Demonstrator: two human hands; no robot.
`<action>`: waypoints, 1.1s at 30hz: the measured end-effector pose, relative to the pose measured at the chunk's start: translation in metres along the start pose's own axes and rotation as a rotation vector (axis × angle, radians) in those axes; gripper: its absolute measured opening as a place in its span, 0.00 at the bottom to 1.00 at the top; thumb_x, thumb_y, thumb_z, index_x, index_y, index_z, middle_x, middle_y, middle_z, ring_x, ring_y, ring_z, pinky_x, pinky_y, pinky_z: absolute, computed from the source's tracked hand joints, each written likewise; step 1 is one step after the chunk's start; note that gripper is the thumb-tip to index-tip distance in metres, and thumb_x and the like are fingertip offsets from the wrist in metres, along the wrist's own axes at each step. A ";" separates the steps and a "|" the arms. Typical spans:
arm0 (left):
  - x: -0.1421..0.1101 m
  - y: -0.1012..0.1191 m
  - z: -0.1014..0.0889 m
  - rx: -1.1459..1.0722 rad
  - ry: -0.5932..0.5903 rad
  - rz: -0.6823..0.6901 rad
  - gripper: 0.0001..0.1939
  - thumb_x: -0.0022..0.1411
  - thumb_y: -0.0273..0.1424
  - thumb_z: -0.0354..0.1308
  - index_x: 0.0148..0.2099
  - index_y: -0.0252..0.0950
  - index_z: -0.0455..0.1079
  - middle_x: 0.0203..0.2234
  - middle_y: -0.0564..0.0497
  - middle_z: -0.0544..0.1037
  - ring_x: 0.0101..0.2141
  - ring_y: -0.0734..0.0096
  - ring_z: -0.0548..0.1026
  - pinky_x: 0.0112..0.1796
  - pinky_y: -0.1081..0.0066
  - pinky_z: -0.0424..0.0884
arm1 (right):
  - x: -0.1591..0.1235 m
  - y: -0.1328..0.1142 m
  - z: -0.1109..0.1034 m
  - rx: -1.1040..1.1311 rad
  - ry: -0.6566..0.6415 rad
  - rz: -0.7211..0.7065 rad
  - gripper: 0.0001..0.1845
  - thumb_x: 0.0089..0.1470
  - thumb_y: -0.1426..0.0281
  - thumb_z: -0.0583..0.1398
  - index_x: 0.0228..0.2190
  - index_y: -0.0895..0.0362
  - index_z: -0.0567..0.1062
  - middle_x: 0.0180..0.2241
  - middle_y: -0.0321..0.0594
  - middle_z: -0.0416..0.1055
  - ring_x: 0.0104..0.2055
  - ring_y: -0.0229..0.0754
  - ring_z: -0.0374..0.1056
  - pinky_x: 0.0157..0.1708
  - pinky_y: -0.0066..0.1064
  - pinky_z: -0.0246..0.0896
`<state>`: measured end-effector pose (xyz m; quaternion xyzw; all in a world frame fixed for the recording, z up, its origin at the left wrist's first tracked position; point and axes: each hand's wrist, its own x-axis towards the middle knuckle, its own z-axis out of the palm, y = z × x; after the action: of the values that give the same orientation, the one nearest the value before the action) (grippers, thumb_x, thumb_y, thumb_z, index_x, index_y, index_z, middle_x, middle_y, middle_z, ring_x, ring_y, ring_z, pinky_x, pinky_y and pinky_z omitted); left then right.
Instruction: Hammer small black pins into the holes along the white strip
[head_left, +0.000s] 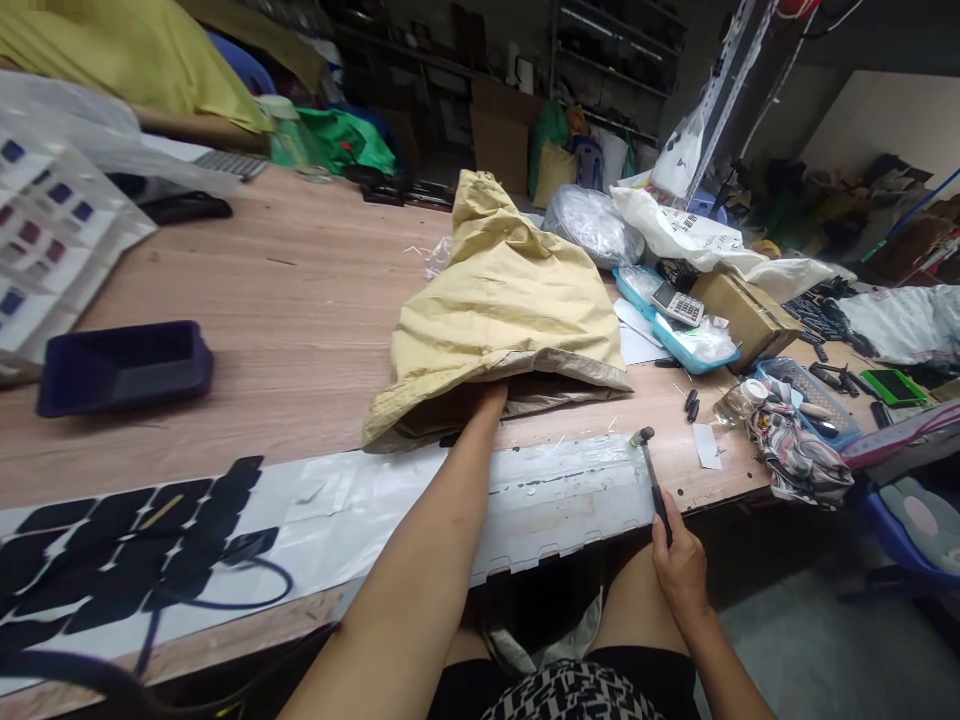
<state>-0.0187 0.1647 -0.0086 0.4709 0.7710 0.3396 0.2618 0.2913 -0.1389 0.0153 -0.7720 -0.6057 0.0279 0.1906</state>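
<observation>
My left arm (pixel 439 540) reaches into the mouth of a pale yellow sack (pixel 510 290) lying on the table. The sack hides my left hand and its fingers, so what it touches cannot be seen. My right hand (pixel 681 560), at the table's front edge, is closed around the dark handle of a small hammer (pixel 657 490). The hammer's head points up and away from me, over the right end of a white strip (pixel 562 500) along the front edge. Left of my arm, black flat pieces (pixel 142 540) lie in rows on white sheeting, with a dark cable over them.
An empty dark purple tray (pixel 124 370) stands at the left. To the right are a calculator (pixel 677 303), blue baskets (pixel 697 345), a cardboard box (pixel 746 315), a glass jar (pixel 739 400) and a crumpled patterned cloth (pixel 795 450). Another person's yellow clothing (pixel 142 60) shows at upper left.
</observation>
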 end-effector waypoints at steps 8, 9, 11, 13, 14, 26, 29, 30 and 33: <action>-0.093 -0.019 -0.059 -0.031 -0.090 0.070 0.16 0.52 0.42 0.62 0.39 0.37 0.79 0.33 0.48 0.81 0.37 0.57 0.77 0.37 0.64 0.70 | 0.001 0.000 -0.001 0.001 -0.001 0.006 0.27 0.65 0.62 0.49 0.61 0.56 0.69 0.45 0.47 0.79 0.39 0.50 0.78 0.38 0.32 0.71; -0.109 -0.020 -0.061 -0.021 -0.108 0.164 0.15 0.52 0.41 0.62 0.38 0.38 0.79 0.32 0.49 0.81 0.35 0.59 0.76 0.36 0.65 0.69 | 0.001 -0.001 -0.001 -0.004 -0.006 0.006 0.27 0.65 0.62 0.49 0.61 0.55 0.69 0.44 0.47 0.80 0.39 0.49 0.78 0.37 0.32 0.70; -0.137 -0.021 -0.058 -0.008 -0.203 0.380 0.12 0.52 0.40 0.62 0.36 0.39 0.79 0.32 0.50 0.80 0.36 0.61 0.74 0.36 0.66 0.68 | 0.002 -0.002 -0.003 -0.016 -0.015 0.009 0.27 0.65 0.62 0.50 0.61 0.55 0.69 0.42 0.46 0.81 0.37 0.49 0.78 0.36 0.31 0.70; -0.156 -0.020 -0.051 0.028 -0.309 0.543 0.10 0.54 0.38 0.61 0.36 0.40 0.79 0.31 0.50 0.80 0.38 0.61 0.72 0.38 0.66 0.67 | 0.002 -0.003 -0.004 -0.027 -0.023 0.016 0.26 0.64 0.63 0.50 0.61 0.54 0.69 0.40 0.45 0.81 0.36 0.48 0.78 0.35 0.31 0.70; -0.163 -0.020 -0.047 0.052 -0.338 0.586 0.09 0.54 0.37 0.61 0.35 0.40 0.79 0.31 0.50 0.80 0.38 0.60 0.71 0.39 0.65 0.66 | 0.002 -0.004 -0.005 -0.031 -0.025 0.018 0.26 0.64 0.63 0.51 0.61 0.54 0.69 0.39 0.45 0.81 0.36 0.48 0.78 0.35 0.31 0.70; -0.168 -0.017 -0.023 0.054 -0.331 0.636 0.09 0.57 0.37 0.62 0.40 0.44 0.79 0.34 0.51 0.78 0.41 0.59 0.69 0.45 0.60 0.62 | 0.001 -0.004 -0.008 0.127 -0.003 0.026 0.26 0.63 0.62 0.51 0.60 0.55 0.71 0.45 0.46 0.80 0.43 0.50 0.78 0.42 0.34 0.72; -0.165 -0.019 -0.022 0.021 -0.346 0.621 0.09 0.56 0.36 0.63 0.40 0.44 0.79 0.34 0.52 0.78 0.41 0.60 0.69 0.47 0.61 0.62 | -0.004 -0.009 -0.011 0.299 0.050 -0.025 0.26 0.64 0.61 0.51 0.59 0.57 0.71 0.52 0.46 0.75 0.51 0.48 0.74 0.50 0.32 0.70; -0.164 -0.020 -0.022 0.011 -0.351 0.617 0.09 0.56 0.36 0.63 0.40 0.44 0.79 0.35 0.52 0.79 0.42 0.60 0.69 0.47 0.61 0.62 | -0.007 -0.013 -0.012 0.337 0.065 -0.049 0.26 0.64 0.61 0.52 0.59 0.57 0.71 0.54 0.46 0.74 0.53 0.47 0.73 0.52 0.32 0.69; -0.163 -0.020 -0.022 -0.003 -0.360 0.600 0.09 0.56 0.36 0.63 0.40 0.44 0.79 0.35 0.52 0.79 0.43 0.60 0.69 0.47 0.61 0.63 | -0.013 -0.028 -0.017 0.383 0.053 -0.131 0.25 0.64 0.61 0.53 0.58 0.57 0.72 0.56 0.45 0.72 0.55 0.46 0.72 0.56 0.33 0.66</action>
<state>0.0231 0.0049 0.0034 0.7285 0.5391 0.3139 0.2829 0.2663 -0.1497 0.0375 -0.6809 -0.6332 0.1098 0.3512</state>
